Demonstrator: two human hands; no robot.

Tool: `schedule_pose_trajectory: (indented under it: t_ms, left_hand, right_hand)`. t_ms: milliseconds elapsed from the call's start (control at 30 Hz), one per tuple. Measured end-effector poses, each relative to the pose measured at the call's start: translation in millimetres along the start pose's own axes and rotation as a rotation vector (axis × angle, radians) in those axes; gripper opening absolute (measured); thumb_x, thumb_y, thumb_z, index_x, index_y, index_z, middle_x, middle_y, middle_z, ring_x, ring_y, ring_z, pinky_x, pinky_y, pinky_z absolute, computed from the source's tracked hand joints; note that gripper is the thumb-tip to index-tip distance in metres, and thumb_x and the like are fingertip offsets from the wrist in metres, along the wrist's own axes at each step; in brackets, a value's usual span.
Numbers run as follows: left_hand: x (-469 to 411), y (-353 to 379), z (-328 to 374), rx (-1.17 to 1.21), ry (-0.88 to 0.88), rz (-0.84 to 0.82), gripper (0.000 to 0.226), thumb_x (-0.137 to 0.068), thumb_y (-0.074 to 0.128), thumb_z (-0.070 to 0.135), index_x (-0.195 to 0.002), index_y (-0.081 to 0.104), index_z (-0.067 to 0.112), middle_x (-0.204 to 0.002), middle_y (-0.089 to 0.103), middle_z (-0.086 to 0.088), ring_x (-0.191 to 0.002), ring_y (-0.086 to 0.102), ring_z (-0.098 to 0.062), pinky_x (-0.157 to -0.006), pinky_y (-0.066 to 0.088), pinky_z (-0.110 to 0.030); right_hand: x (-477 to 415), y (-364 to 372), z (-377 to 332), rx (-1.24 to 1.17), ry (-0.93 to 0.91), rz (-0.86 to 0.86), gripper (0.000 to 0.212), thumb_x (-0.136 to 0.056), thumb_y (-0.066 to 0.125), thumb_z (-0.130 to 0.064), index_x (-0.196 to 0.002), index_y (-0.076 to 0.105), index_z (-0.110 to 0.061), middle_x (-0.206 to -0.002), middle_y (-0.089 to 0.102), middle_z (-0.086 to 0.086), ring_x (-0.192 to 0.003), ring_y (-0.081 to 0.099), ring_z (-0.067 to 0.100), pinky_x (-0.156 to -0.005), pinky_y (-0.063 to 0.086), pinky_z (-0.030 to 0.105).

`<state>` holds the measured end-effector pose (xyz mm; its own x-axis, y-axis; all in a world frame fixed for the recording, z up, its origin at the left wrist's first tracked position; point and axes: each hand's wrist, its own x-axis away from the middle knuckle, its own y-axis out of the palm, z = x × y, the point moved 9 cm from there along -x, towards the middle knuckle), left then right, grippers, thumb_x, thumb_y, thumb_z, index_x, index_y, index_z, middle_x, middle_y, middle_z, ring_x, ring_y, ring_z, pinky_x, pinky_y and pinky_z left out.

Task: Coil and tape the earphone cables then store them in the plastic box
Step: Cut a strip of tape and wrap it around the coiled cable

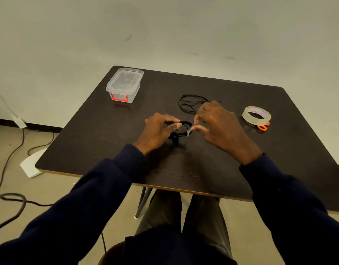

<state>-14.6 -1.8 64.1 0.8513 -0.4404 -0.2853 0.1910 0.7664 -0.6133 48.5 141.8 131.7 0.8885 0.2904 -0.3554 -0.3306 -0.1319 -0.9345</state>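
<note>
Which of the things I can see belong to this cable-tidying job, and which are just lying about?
Part of the job:
- coiled cable, gripped by the left hand
- tape strip, pinched by the right hand
- loose cable
- tape roll
- scissors, partly hidden
- plastic box, lid on

Lying about:
- floor cords
- white base on the floor

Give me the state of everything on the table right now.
box: lid on, at the table's far left.
coiled cable: wound, held between both hands.
tape piece: on the coiled cable's right side.
loose cable: lying loose beyond the right hand.
tape roll: lying flat, untouched.
scissors: only orange handles show beside the tape roll.
left hand: pinches the coiled cable.
right hand: pinches the tape piece.
</note>
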Motion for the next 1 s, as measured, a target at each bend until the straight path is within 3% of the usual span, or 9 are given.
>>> schedule_pose_trajectory:
  t_ms: [100, 200, 300, 500, 633, 767, 1000]
  left_hand:
    - [0.5, -1.1, 5.8, 0.076, -0.003, 0.009, 0.021, -0.096, 0.071, 0.02, -0.115, 0.077, 0.014, -0.104, 0.078, 0.004, -0.096, 0.071, -0.003, -0.092, 0.058, -0.029]
    - [-0.9, -2.7, 6.8, 0.151, -0.017, 0.02, 0.021, -0.096, 0.071, 0.015, -0.115, 0.077, 0.01, -0.107, 0.078, 0.0, -0.097, 0.071, -0.006, -0.085, 0.056, -0.022]
    - [-1.6, -4.9, 6.8, 0.217, -0.027, 0.041, 0.019, -0.096, 0.071, 0.014, -0.113, 0.078, 0.008, -0.104, 0.079, -0.002, -0.095, 0.073, -0.008, -0.084, 0.056, -0.021]
    - [-0.3, -5.9, 14.8, 0.303, -0.002, 0.046, 0.017, -0.096, 0.071, 0.015, -0.108, 0.079, 0.007, -0.094, 0.08, -0.002, -0.085, 0.074, -0.004, -0.077, 0.054, -0.017]
    - [-0.7, -3.8, 19.8, 0.259, -0.01, 0.033, 0.018, -0.095, 0.072, 0.016, -0.109, 0.079, 0.009, -0.091, 0.078, 0.001, -0.083, 0.071, 0.001, -0.075, 0.054, -0.014]
    - [-3.0, 0.6, 24.8, 0.188, -0.012, -0.002, 0.019, -0.096, 0.07, 0.019, -0.111, 0.079, 0.012, -0.095, 0.079, 0.002, -0.088, 0.072, -0.005, -0.077, 0.057, -0.017]
    - [-7.1, 1.4, 29.9, 0.192, -0.003, -0.028, 0.019, -0.097, 0.068, 0.018, -0.109, 0.079, 0.01, -0.096, 0.077, 0.006, -0.085, 0.067, 0.005, -0.075, 0.05, -0.009]
  right_hand:
    - [-9.9, -3.2, -5.6, 0.055, -0.027, 0.003, 0.024, -0.088, 0.075, -0.038, -0.102, 0.066, -0.021, -0.11, 0.062, 0.0, -0.107, 0.055, 0.02, -0.078, 0.055, 0.041]
    - [-16.1, -4.1, -12.3, 0.103, -0.054, 0.024, 0.022, -0.088, 0.075, -0.035, -0.101, 0.066, -0.02, -0.108, 0.063, 0.0, -0.103, 0.055, 0.019, -0.076, 0.048, 0.032]
    - [-20.3, -4.1, -16.7, 0.157, -0.056, 0.037, 0.025, -0.085, 0.079, -0.033, -0.101, 0.067, -0.019, -0.107, 0.064, 0.002, -0.101, 0.056, 0.02, -0.074, 0.042, 0.03]
    - [-24.5, -1.9, -19.4, 0.266, -0.009, 0.045, 0.042, -0.078, 0.086, -0.033, -0.108, 0.067, -0.01, -0.108, 0.066, 0.009, -0.101, 0.06, 0.026, -0.077, 0.054, 0.04]
    - [-26.2, -4.8, -18.6, 0.318, 0.007, 0.056, 0.04, -0.08, 0.085, -0.029, -0.108, 0.067, -0.008, -0.107, 0.066, 0.011, -0.099, 0.06, 0.028, -0.076, 0.053, 0.041]
    - [-26.6, -8.3, -21.7, 0.375, -0.017, 0.056, 0.038, -0.081, 0.084, -0.025, -0.109, 0.066, -0.008, -0.108, 0.065, 0.011, -0.1, 0.059, 0.028, -0.076, 0.053, 0.04]
    - [-20.5, -14.2, -14.6, 0.182, 0.021, 0.089, 0.056, -0.082, 0.083, -0.022, -0.13, 0.057, -0.01, -0.124, 0.059, 0.011, -0.11, 0.058, 0.028, -0.081, 0.055, 0.038]
